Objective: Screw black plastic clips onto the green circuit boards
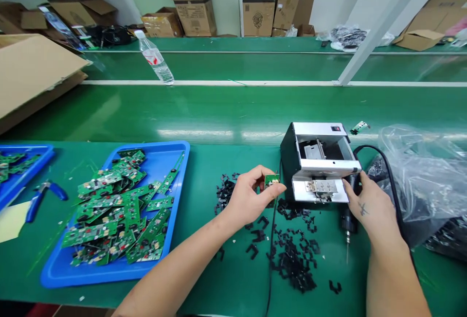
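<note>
My left hand [251,193] pinches a small green circuit board [272,180] between thumb and fingers, just left of a black and silver bench machine [299,181]. My right hand [372,202] is at the machine's right end, with thumb and fingers closed about its front corner. A metal fixture block [322,187] sits on the machine's front plate. Beside my right hand, a black electric screwdriver [349,220] lies with its bit toward me, its upper part partly hidden. Black plastic clips [294,261] lie scattered below the machine, and more clips [225,191] are piled behind my left hand.
A blue tray [181,181] heaped with green circuit boards [124,205] stands at left. Blue-handled cutters [42,195] lie beside it. A clear plastic bag [423,176] fills the right side. A black cable [271,258] crosses the bench. A water bottle [155,59] stands farther back.
</note>
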`<state>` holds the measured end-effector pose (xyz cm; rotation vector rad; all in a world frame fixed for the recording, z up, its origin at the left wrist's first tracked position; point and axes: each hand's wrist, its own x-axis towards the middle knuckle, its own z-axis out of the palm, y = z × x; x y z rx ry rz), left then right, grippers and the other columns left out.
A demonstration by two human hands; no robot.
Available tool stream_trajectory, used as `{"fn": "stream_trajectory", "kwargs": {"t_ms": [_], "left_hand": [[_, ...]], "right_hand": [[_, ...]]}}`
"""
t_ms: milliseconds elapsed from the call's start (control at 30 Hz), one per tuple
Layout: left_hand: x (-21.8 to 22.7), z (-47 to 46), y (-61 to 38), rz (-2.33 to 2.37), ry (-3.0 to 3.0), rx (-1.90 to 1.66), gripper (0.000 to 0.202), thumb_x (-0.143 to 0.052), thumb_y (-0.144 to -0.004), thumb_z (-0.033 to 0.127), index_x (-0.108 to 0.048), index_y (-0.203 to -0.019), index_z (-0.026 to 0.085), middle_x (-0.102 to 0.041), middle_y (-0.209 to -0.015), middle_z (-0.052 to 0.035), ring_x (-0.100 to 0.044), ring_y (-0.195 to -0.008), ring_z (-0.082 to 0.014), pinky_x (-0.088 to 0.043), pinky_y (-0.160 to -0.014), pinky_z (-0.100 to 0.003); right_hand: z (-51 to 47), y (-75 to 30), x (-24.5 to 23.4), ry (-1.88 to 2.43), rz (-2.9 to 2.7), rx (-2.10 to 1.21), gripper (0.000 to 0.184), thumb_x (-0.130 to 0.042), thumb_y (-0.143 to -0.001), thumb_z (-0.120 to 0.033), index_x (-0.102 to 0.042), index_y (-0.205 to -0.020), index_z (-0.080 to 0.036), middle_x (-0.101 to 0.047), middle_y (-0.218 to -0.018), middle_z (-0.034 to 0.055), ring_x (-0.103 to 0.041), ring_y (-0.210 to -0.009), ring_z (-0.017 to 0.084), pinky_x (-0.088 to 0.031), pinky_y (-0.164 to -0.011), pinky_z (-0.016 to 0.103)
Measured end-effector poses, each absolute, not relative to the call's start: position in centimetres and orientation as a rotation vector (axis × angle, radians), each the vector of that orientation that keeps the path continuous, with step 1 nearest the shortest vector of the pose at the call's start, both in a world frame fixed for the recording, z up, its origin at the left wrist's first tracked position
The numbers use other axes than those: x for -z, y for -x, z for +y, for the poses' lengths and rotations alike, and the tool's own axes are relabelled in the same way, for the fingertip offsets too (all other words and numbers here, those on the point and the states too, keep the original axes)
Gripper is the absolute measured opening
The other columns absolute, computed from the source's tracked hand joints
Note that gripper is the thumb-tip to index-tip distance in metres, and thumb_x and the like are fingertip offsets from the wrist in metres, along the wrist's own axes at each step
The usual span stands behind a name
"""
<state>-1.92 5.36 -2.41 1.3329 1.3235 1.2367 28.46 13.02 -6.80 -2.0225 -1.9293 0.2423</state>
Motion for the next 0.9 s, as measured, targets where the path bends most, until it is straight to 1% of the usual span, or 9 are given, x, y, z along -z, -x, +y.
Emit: {"fn": "stream_trajectory", "kwargs": {"t_ms": [67, 133, 233, 333, 433, 567, 700, 800, 900], "left_hand": [[2.4, 5.5, 2.1, 1.303, -1.354, -1.208, 0.028, -0.067, -0.092, 0.043, -0.059, -0.082, 0.018, -0.054, -0.075, 0.0024, -0.048, -0.069, -0.0116, -0.039, -0.065, -0.024], [2.3, 5.5, 2.2, 1.318, -1.384, -1.153, 0.029, -0.061, -0.097, 0.043, -0.058, -0.082, 0.018, -0.052, -0.075, 0.0024, -0.047, -0.070, -0.0118, -0.038, -0.065, -0.024], [2.2, 5.5, 2.2, 1.343, -1.403, -1.056, 0.030, -0.054, -0.100, 0.044, -0.058, -0.085, 0.019, -0.057, -0.076, 0.0017, -0.049, -0.069, -0.0125, -0.038, -0.064, -0.024], [2.1, 5.4, 2.1, 1.337, -1.399, -0.978, 0.028, -0.052, -0.101, 0.044, -0.056, -0.086, 0.020, -0.061, -0.075, 0.0021, -0.051, -0.067, -0.0128, -0.039, -0.064, -0.024], [2.0, 5.4, 1.9, 1.367, -1.442, -0.909, 0.030, -0.052, -0.100, 0.044, -0.050, -0.082, 0.021, -0.053, -0.068, 0.0053, -0.045, -0.061, -0.0113, -0.035, -0.059, -0.024], [2.1, 5.5, 1.9, 1.409, -1.556, -0.845, 0.033, -0.051, -0.100, 0.044, -0.045, -0.077, 0.021, -0.044, -0.068, 0.0060, -0.037, -0.061, -0.0111, -0.028, -0.055, -0.025], [2.1, 5.4, 2.1, 1.395, -1.573, -0.767, 0.025, -0.050, -0.100, 0.043, -0.055, -0.088, 0.021, -0.056, -0.077, 0.0041, -0.047, -0.066, -0.0128, -0.034, -0.059, -0.025], [1.9, 5.3, 2.3, 1.389, -1.581, -0.698, 0.023, -0.053, -0.099, 0.043, -0.058, -0.107, 0.022, -0.062, -0.083, 0.0033, -0.053, -0.067, -0.0141, -0.039, -0.062, -0.026], [1.8, 5.1, 2.4, 1.388, -1.595, -0.643, 0.027, -0.053, -0.098, 0.041, -0.057, -0.116, 0.022, -0.063, -0.087, 0.0018, -0.056, -0.068, -0.0152, -0.040, -0.062, -0.026]], "right_hand": [[11.6, -28.0, 5.3, 2.091, -1.970, -0.113, 0.064, -0.042, -0.096, -0.056, -0.059, -0.136, -0.008, -0.059, -0.138, 0.0279, -0.059, -0.119, 0.052, -0.050, -0.088, 0.068], [10.0, -27.5, 3.5, 2.008, -1.967, 0.056, 0.053, -0.044, -0.099, -0.051, -0.065, -0.130, -0.014, -0.062, -0.139, 0.0200, -0.061, -0.120, 0.045, -0.053, -0.089, 0.058], [7.7, -26.4, 1.5, 1.654, -1.980, 0.035, 0.031, -0.054, -0.098, -0.045, -0.072, -0.108, -0.023, -0.075, -0.110, 0.0092, -0.073, -0.091, 0.029, -0.057, -0.076, 0.041], [6.0, -24.5, 1.5, 1.198, -2.373, -0.474, 0.017, -0.058, -0.098, -0.037, -0.072, -0.102, -0.027, -0.077, -0.094, 0.0025, -0.073, -0.075, 0.019, -0.059, -0.068, 0.031], [5.0, -22.2, 3.4, 0.933, -2.735, -0.644, 0.021, -0.055, -0.098, -0.021, -0.071, -0.110, -0.029, -0.076, -0.105, 0.0028, -0.075, -0.087, 0.020, -0.061, -0.073, 0.031], [4.3, -20.3, 5.8, 0.929, -2.901, -0.321, 0.024, -0.055, -0.091, -0.008, -0.071, -0.100, -0.023, -0.074, -0.102, 0.0056, -0.074, -0.084, 0.023, -0.059, -0.060, 0.031], [3.6, -19.8, 6.7, 0.957, -2.887, -0.121, 0.024, -0.053, -0.087, -0.001, -0.066, -0.088, -0.020, -0.071, -0.094, 0.0062, -0.072, -0.075, 0.022, -0.051, -0.049, 0.030], [3.2, -19.6, 7.0, 0.982, -2.864, -0.073, 0.023, -0.052, -0.085, 0.002, -0.063, -0.083, -0.018, -0.070, -0.090, 0.0081, -0.071, -0.074, 0.024, -0.051, -0.051, 0.031], [3.1, -19.3, 7.0, 1.003, -2.838, -0.090, 0.021, -0.052, -0.086, 0.001, -0.061, -0.082, -0.018, -0.068, -0.082, 0.0074, -0.069, -0.072, 0.024, -0.050, -0.054, 0.030]]}}
